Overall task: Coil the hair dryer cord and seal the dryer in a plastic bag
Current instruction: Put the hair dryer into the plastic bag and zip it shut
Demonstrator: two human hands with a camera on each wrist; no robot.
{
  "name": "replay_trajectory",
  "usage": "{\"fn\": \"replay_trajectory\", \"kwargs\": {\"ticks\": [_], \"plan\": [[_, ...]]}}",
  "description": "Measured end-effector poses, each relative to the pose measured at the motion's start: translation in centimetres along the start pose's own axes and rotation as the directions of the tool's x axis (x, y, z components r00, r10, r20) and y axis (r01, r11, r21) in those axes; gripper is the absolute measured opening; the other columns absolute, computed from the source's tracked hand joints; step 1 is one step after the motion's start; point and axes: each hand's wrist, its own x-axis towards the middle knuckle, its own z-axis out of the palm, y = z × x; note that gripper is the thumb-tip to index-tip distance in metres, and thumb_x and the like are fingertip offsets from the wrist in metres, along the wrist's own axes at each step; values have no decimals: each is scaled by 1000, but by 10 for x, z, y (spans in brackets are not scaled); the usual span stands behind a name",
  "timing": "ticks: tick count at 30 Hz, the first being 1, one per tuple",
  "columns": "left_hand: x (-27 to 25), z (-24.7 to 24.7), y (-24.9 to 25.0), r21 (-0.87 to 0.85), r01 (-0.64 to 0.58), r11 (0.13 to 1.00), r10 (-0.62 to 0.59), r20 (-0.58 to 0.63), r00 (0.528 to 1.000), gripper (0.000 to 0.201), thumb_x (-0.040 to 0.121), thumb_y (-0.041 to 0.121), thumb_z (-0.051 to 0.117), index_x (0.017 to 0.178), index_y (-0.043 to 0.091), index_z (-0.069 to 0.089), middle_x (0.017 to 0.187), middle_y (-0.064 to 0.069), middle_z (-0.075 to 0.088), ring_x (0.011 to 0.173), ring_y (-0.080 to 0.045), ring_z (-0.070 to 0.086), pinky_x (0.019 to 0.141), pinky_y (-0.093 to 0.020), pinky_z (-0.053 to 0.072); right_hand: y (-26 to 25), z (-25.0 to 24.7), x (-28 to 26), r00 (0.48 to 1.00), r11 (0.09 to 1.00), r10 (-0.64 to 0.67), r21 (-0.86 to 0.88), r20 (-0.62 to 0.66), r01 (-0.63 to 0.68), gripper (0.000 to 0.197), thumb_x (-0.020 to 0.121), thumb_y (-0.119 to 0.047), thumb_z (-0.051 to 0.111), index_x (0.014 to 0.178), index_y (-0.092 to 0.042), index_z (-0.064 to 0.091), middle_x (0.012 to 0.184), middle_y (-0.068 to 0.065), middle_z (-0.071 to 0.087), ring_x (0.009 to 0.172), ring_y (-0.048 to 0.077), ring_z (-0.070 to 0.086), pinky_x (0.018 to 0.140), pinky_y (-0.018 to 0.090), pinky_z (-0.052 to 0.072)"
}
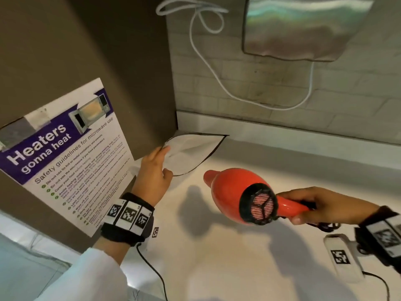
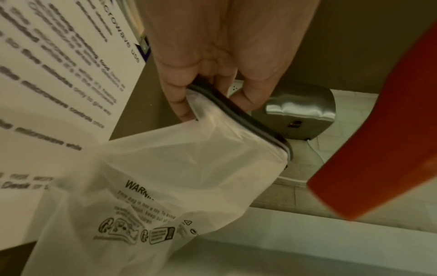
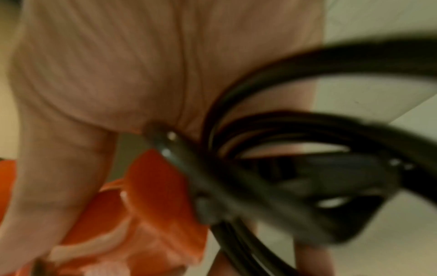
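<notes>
My right hand [image 1: 308, 208] grips the handle of the red hair dryer [image 1: 230, 192] and holds it in the air, nozzle pointing left toward the bag. The coiled black cord [image 3: 295, 168] is bunched in the same hand against the handle, with its plug hanging close to the right wrist camera. My left hand [image 1: 155, 170] pinches the black zip rim of the frosted plastic bag [image 1: 191, 153] and holds its mouth open above the white counter [image 1: 227, 257]. In the left wrist view the fingers [image 2: 179, 97] clamp the rim and the bag [image 2: 165, 186] hangs below, printed with a warning text; the dryer's red nozzle [image 2: 378, 149] is just to its right.
A brown cabinet side carries a microwave safety poster [image 1: 65, 153] right beside my left hand. A steel hand dryer [image 1: 303, 27] hangs on the tiled wall with a white cable [image 1: 217, 72] looping below. A small white device [image 1: 342, 257] with a marker lies at the counter's right.
</notes>
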Motion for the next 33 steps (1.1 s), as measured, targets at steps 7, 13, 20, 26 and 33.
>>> {"fn": "replay_trajectory", "kwargs": {"ticks": [7, 13, 20, 26, 33], "plan": [[-2, 9, 14, -63, -101, 993, 110, 165, 980, 65, 82, 1, 50, 138, 25, 29, 147, -5, 31, 134, -21, 32, 101, -21, 27, -49, -15, -28, 983, 981, -179, 65, -28, 181, 33, 72, -38, 72, 103, -45, 64, 102, -23, 68, 94, 3, 63, 80, 20, 50], [-15, -5, 42, -184, -239, 954, 269, 159, 950, 75, 79, -7, 48, 140, 29, 23, 133, 20, 21, 121, 5, 21, 81, 14, 14, -46, -17, -7, 989, 992, -120, -48, -86, 116, 43, 71, -39, 72, 113, -34, 61, 106, -9, 70, 94, 9, 65, 82, 19, 50], [-48, 2, 75, -77, -397, 915, 404, 187, 895, 85, 71, -12, 41, 142, 26, 13, 146, 18, 9, 135, 1, 10, 110, -9, 3, -32, 14, 48, 894, 835, 38, -478, -446, -274, 43, 78, -42, 63, 112, -26, 44, 88, -2, 67, 77, 17, 64, 67, 28, 46], [-64, 40, 93, -26, -421, 907, 407, 322, 855, 84, 75, -11, 38, 143, 23, 2, 152, 14, 0, 136, 2, -9, 118, -27, -3, -47, 53, 81, 925, 901, 261, 412, -275, -131, 36, 82, -10, 55, 115, -16, 43, 78, 10, 58, 65, 18, 52, 61, 27, 42], [-63, 34, 87, -284, -235, 930, 329, 353, 876, 85, 79, -14, 39, 140, 31, 2, 147, 17, 5, 138, -2, 9, 109, -5, 5, -53, 55, 125, 966, 721, 223, 689, -132, -72, 20, 91, -19, 42, 88, -15, 61, 85, 6, 61, 77, 18, 56, 73, 30, 43]]}}
